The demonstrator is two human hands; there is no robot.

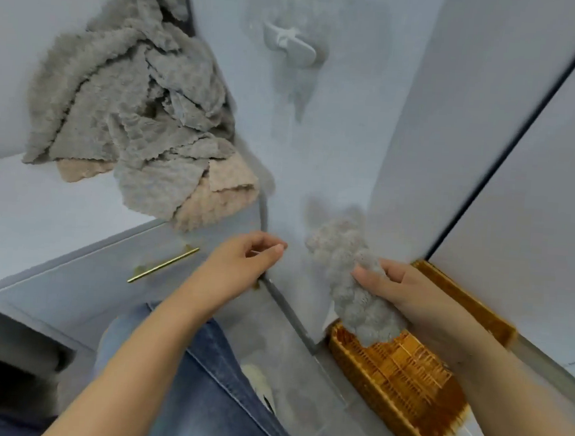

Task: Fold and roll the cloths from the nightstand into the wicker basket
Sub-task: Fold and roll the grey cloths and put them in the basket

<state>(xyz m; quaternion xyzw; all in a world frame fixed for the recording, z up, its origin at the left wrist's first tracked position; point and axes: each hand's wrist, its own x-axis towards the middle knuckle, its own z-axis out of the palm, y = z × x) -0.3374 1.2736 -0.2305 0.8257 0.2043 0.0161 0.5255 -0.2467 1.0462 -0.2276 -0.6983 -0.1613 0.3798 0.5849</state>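
Above wicker basket rim: right hand grips grey cloth | left hand fingers loosely curled, empty

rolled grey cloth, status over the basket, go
Right hand has its grip on the rolled grey cloth, above the wicker basket. Left hand free. Cloth pile waits on nightstand.

Soft, even light is given; faint shadows are cast on the wall. Edges are warped and blurred.
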